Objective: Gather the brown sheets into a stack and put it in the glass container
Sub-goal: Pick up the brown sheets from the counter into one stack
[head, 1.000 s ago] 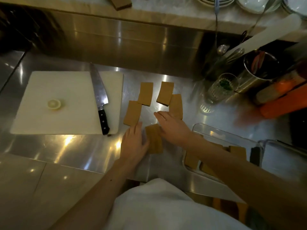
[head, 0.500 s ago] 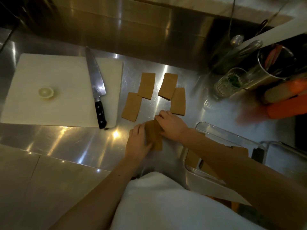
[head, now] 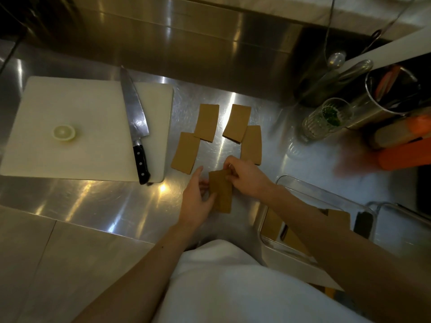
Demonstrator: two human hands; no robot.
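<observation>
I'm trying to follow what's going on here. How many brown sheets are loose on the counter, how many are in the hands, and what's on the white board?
Brown sheets lying on the counter: 4
Brown sheets held in the hands: at least 2, overlapping; exact number unclear
Knives on the white board: 1
Lemon slices on the board: 1
Total: at least 8

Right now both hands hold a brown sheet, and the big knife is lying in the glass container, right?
Not quite. Both hands do hold a brown sheet, but the head view shows the knife lying on the white cutting board, not in the glass container.
</observation>
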